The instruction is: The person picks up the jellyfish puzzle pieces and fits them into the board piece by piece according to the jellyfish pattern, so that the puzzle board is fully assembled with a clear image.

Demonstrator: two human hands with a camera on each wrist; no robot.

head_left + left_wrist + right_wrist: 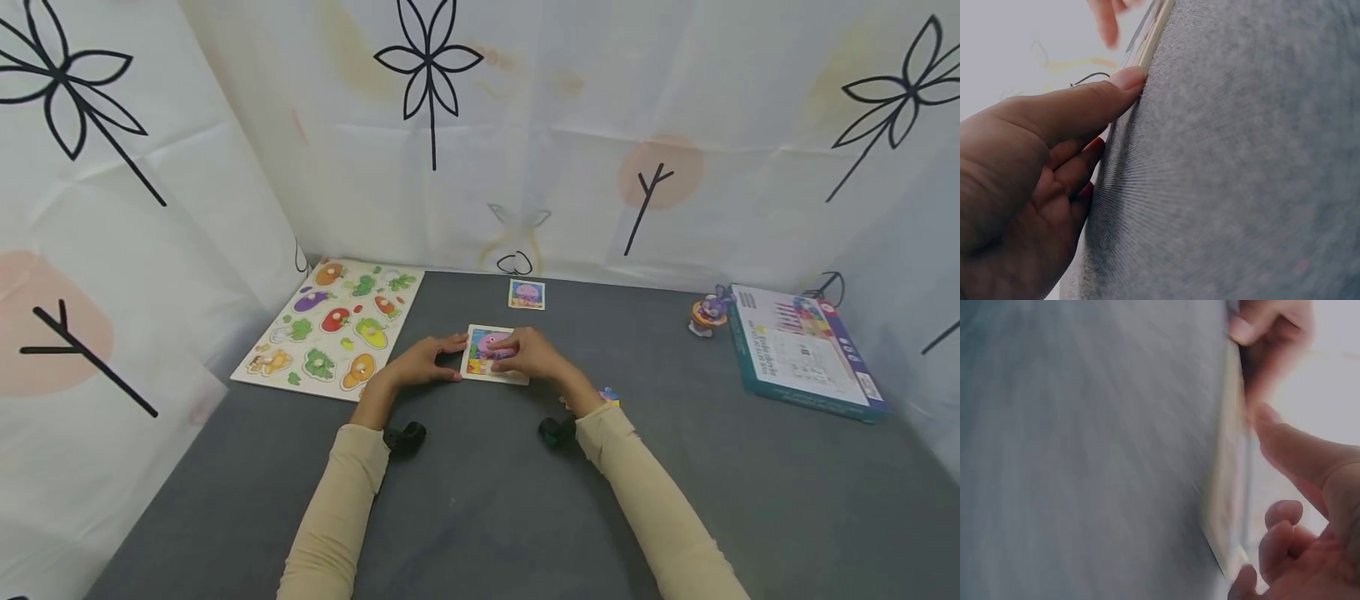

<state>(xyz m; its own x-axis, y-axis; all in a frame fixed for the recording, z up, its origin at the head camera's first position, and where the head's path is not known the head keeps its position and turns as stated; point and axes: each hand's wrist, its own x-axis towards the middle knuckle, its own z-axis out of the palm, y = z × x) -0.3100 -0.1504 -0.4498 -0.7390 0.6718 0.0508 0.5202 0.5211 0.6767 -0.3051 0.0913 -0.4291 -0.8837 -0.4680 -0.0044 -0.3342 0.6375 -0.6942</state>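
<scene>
A small picture puzzle board with a pink figure on blue and yellow lies flat on the table. My left hand touches its left edge. In the left wrist view my left thumb rests against the board's edge. My right hand is over the right part of the picture, hiding some of it. In the right wrist view its thumb and fingers stand apart, with nothing visible between them. Small colourful pieces lie by my right wrist, partly hidden.
A little picture card lies behind the board. To the left is a large vegetable board. A toy figure stands beside a flat box at the right. White patterned cloth hangs along the back.
</scene>
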